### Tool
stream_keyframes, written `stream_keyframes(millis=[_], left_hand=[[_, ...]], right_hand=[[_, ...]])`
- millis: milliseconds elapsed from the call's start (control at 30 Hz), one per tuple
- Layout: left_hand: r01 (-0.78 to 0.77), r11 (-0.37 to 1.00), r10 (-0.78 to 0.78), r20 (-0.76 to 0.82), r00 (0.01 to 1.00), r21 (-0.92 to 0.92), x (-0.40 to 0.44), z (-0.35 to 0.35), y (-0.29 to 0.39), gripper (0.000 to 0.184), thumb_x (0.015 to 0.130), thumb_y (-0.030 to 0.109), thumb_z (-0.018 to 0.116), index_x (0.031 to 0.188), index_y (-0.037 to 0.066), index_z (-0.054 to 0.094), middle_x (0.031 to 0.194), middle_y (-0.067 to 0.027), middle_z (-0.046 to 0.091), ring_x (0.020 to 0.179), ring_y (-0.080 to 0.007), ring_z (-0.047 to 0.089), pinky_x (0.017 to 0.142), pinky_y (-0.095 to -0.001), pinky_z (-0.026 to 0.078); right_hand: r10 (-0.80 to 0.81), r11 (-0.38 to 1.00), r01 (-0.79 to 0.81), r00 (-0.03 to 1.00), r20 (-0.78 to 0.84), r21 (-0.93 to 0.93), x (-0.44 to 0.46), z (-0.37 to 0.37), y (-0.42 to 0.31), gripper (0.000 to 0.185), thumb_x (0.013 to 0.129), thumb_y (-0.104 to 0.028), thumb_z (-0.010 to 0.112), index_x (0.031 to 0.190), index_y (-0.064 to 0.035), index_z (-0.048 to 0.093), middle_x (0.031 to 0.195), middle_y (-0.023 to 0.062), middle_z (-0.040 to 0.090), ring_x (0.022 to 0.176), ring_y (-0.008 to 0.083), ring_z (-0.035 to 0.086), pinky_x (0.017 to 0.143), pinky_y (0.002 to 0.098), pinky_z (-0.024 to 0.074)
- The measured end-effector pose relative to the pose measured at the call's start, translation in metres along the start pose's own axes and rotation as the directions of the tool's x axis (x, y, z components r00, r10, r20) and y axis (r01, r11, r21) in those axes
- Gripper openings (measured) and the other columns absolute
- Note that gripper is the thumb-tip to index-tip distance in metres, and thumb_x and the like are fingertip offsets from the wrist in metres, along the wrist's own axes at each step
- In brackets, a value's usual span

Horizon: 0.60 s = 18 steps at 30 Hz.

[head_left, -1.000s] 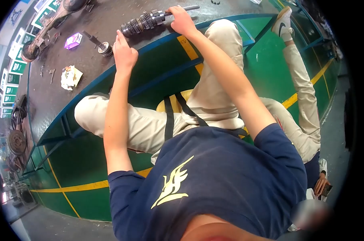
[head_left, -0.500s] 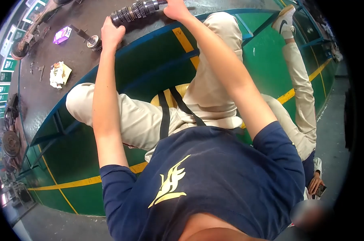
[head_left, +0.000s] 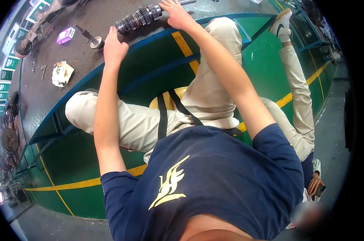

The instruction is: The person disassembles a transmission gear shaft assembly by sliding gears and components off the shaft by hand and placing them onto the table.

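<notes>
A gear shaft point(head_left: 138, 20), a row of dark toothed gears on a metal rod, lies slantwise on the dark metal workbench point(head_left: 83, 60). My left hand point(head_left: 115, 49) is at its left end, fingers stretched forward and thumb apart; the fingertips seem to touch the end gear. Over the right end, my right hand point(head_left: 177, 14) lies with fingers extended, covering part of the rod, whose thin tip sticks out beyond it. Left of my left hand, a smaller shaft with a round gear or bearing point(head_left: 96, 42) rests on the bench.
A purple-and-white box point(head_left: 65, 36) and a crumpled yellow-and-white wrapper point(head_left: 62, 74) lie on the bench's left side, near small metal parts point(head_left: 43, 71). The blue bench edge point(head_left: 149, 33) runs above my knees. Another person's hand point(head_left: 314, 184) holds a dark object at the lower right.
The gear shaft now lies slightly lower and more fully in view. My left hand has loosened from its end and straightened its fingers; my right hand's fingers have spread out.
</notes>
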<state>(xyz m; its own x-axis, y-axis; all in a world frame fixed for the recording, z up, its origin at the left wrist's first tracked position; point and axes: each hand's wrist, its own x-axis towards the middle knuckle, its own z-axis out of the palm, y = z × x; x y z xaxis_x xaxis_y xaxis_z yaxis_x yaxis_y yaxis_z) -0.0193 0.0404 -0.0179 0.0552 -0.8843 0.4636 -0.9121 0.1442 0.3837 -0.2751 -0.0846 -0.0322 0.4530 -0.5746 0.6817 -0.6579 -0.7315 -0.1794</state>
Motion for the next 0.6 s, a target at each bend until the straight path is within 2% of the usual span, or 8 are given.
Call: stream_keyframes(millis=[100,167,200,233,367,433,567,600], left_hand=[[-0.015,1.0,0.015,0.007,1.0,0.002,-0.002,0.002,-0.001,0.07,0.071,0.003,0.054,0.139,-0.003,0.041,0.147,-0.0196,0.038,0.135,-0.0317,0.039,0.113,-0.0371,0.03],[-0.033,0.999,0.033,0.001,0.999,0.016,-0.002,0.001,0.0,0.07,0.071,0.003,0.054,0.139,-0.003,0.041,0.148,-0.0199,0.038,0.134,-0.0329,0.039,0.113,-0.0377,0.031],[-0.021,1.0,0.021,0.005,1.0,-0.003,-0.003,0.0,0.0,0.069,0.07,0.003,0.054,0.137,-0.004,0.044,0.147,-0.0202,0.038,0.133,-0.0328,0.04,0.113,-0.0375,0.031],[-0.011,1.0,0.011,0.011,1.0,-0.02,-0.005,0.0,-0.001,0.067,0.069,0.002,0.054,0.135,-0.004,0.047,0.146,-0.0206,0.039,0.133,-0.0327,0.041,0.112,-0.0373,0.031],[-0.001,0.997,0.001,-0.001,1.0,-0.074,0.004,-0.015,0.003,0.062,0.066,0.001,0.054,0.128,-0.005,0.054,0.138,-0.0234,0.048,0.126,-0.0347,0.048,0.11,-0.0369,0.035],[0.209,0.971,-0.196,0.11,0.974,-0.117,0.015,-0.039,0.011,0.059,0.064,0.001,0.055,0.123,-0.005,0.058,0.127,-0.0257,0.056,0.119,-0.0374,0.054,0.107,-0.0364,0.038],[0.123,0.984,-0.12,0.031,0.992,-0.131,0.033,-0.015,-0.004,0.068,0.065,0.003,0.055,0.131,-0.007,0.048,0.123,-0.031,0.056,0.117,-0.0403,0.055,0.102,-0.0391,0.041],[0.128,0.982,-0.123,0.041,0.992,-0.14,0.028,0.006,-0.005,0.07,0.065,0.004,0.056,0.134,-0.007,0.045,0.121,-0.0314,0.057,0.117,-0.0416,0.054,0.102,-0.0398,0.041]], right_hand=[[-0.077,0.993,0.07,0.995,-0.065,-0.095,-0.001,-0.003,-0.005,0.048,0.067,-0.002,0.055,0.115,0.0042,0.06,0.118,0.0277,0.058,0.118,0.0415,0.049,0.106,0.0483,0.0349],[-0.063,0.963,0.033,0.993,-0.103,-0.266,-0.005,0.0,-0.011,0.054,0.068,0.002,0.059,0.122,-0.0028,0.059,0.129,0.0204,0.056,0.128,0.034,0.045,0.11,0.0421,0.0321],[0.068,0.982,-0.053,0.995,0.079,-0.179,-0.006,-0.001,-0.01,0.067,0.07,0.003,0.058,0.136,-0.0009,0.048,0.144,0.0183,0.042,0.141,0.0298,0.03,0.118,0.0398,0.0199],[0.065,0.983,-0.05,0.995,0.08,-0.178,-0.007,-0.005,-0.011,0.067,0.07,0.003,0.058,0.136,-0.0009,0.048,0.144,0.0183,0.042,0.141,0.0298,0.03,0.118,0.0398,0.0199],[0.097,0.993,-0.095,0.995,0.027,-0.062,0.0,-0.016,-0.013,0.055,0.07,0.003,0.057,0.125,-0.0033,0.057,0.131,0.0159,0.055,0.129,0.032,0.044,0.111,0.0393,0.0326],[0.147,0.988,-0.148,0.988,0.048,0.038,0.007,-0.017,-0.011,0.051,0.071,0.002,0.057,0.121,-0.0039,0.06,0.125,0.0146,0.058,0.123,0.0324,0.049,0.107,0.0389,0.037],[0.178,0.983,-0.168,0.969,0.17,-0.072,0.026,-0.018,-0.001,0.041,0.072,-0.005,0.057,0.113,-0.0052,0.062,0.113,0.0124,0.062,0.111,0.0315,0.055,0.1,0.0404,0.0407],[0.252,0.968,-0.247,0.945,0.208,-0.052,0.028,-0.018,-0.006,0.037,0.07,-0.004,0.056,0.107,-0.0015,0.063,0.108,0.0206,0.062,0.106,0.0377,0.056,0.096,0.0447,0.0425]])
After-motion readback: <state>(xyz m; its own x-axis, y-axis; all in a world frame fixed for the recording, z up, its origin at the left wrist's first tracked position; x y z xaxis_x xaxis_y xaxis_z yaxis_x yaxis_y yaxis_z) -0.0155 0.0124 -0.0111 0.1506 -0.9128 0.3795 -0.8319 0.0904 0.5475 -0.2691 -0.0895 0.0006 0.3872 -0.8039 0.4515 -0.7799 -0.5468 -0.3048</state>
